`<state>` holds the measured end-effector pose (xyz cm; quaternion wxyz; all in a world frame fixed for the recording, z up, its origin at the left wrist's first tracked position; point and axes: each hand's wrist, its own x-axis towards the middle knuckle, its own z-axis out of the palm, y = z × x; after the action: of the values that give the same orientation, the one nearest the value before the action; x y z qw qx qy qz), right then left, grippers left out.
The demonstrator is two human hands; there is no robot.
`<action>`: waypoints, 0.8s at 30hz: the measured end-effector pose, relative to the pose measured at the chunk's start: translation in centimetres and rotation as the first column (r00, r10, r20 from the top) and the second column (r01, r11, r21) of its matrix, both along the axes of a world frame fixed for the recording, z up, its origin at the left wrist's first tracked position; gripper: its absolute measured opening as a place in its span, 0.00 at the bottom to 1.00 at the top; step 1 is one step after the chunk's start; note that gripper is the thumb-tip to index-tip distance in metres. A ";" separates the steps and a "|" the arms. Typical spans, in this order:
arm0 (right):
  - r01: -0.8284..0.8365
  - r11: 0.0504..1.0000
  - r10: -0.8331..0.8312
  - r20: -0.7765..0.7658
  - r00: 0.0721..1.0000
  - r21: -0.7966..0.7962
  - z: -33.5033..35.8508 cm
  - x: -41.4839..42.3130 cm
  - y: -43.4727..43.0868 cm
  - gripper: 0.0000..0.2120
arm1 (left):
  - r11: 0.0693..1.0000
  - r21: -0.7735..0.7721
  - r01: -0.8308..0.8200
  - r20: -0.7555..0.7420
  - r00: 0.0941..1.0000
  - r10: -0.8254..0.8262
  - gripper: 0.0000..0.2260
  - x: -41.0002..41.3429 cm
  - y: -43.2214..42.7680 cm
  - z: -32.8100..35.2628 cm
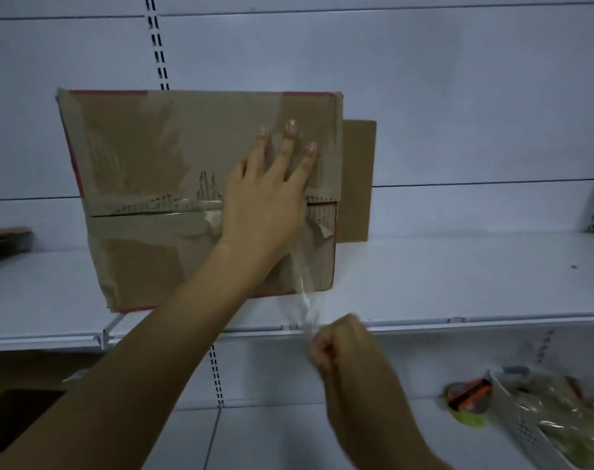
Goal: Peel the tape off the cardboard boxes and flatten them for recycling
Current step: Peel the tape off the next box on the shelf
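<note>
A brown cardboard box (146,157) with red edges stands on a white shelf (458,283), its taped face turned toward me. My left hand (268,195) lies flat against that face, fingers spread. A strip of clear tape (304,293) stretches from the box's seam down to my right hand (339,347), which is closed on its end below the shelf edge. Torn paper shows along the seam where tape has come off.
A flat piece of cardboard (358,178) leans behind the box. More flattened cardboard (3,242) lies at the far left. On the lower shelf sit a tape roll (468,401) and a white basket (543,422) with bagged items. An open box (14,422) sits lower left.
</note>
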<state>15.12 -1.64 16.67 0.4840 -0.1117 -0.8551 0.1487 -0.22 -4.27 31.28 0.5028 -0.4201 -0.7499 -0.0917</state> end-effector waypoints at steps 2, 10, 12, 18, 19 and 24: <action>-0.041 0.997 0.044 0.044 0.998 -0.060 -2.6 0.1 -2.0 0.05 | 0.997 -0.045 0.064 0.049 0.997 -0.061 0.22 -0.1 -0.4 0.3; -0.049 0.992 0.039 -0.087 0.995 -0.119 -4.2 1.6 -1.5 0.03 | 0.957 0.137 0.256 0.083 0.960 -0.269 0.20 -0.2 -6.4 -4.5; -0.045 0.996 0.035 -0.122 0.992 -0.076 -4.1 1.2 -2.3 0.04 | 0.901 0.363 0.238 0.187 0.929 -0.320 0.21 0.4 -7.4 -7.0; -0.109 0.990 0.086 -0.224 0.971 -0.092 0.0 -1.1 -3.8 0.22 | 0.666 0.735 0.130 0.495 0.570 -0.656 0.22 0.1 -8.4 -8.1; -0.130 0.987 0.107 -0.217 0.970 -0.097 1.2 -1.8 -3.6 0.25 | 0.655 0.745 0.129 0.512 0.518 -0.685 0.20 0.0 -8.5 -7.9; -0.081 0.993 0.091 -0.119 0.989 0.080 5.8 -5.9 -1.3 0.33 | 0.620 0.768 0.160 0.581 0.231 -0.780 0.07 -0.3 -8.8 -7.5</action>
<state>9.23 -2.96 22.51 0.5323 -0.0472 -0.8329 0.1440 -0.54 -13.03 23.81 0.0625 -0.3519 -0.6495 -0.6711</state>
